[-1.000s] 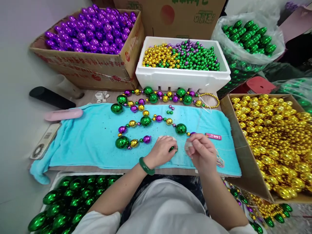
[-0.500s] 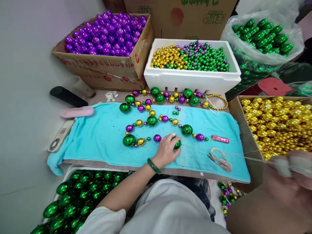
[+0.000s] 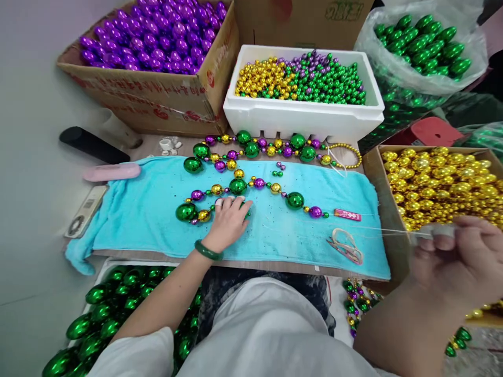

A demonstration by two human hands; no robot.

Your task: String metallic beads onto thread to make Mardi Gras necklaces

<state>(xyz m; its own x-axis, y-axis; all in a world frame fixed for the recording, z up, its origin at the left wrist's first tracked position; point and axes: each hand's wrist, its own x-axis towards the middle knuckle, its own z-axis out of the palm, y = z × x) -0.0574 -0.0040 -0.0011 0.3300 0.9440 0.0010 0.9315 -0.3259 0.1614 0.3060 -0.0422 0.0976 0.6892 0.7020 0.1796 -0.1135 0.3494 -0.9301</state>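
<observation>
Green bangle (image 3: 208, 251) at left wrist; left hand (image 3: 228, 222) over bead strand (image 3: 237, 186), right hand (image 3: 458, 259) clamped on pale thread (image 3: 393, 231).

Left palm faces down, hiding one stretch of the strand; whether it grips cannot be told. Strand lies mostly on turquoise towel (image 3: 145, 204). Scissors (image 3: 346, 252) rest between the hands; gold-bead box (image 3: 382, 183) stands near the right hand.

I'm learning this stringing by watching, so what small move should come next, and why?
Probably nudge the bead strand snug with the left hand while the right hand holds the thread firm: the left lies over the strand's lower row, and the right grips the thread out to the side.
</observation>
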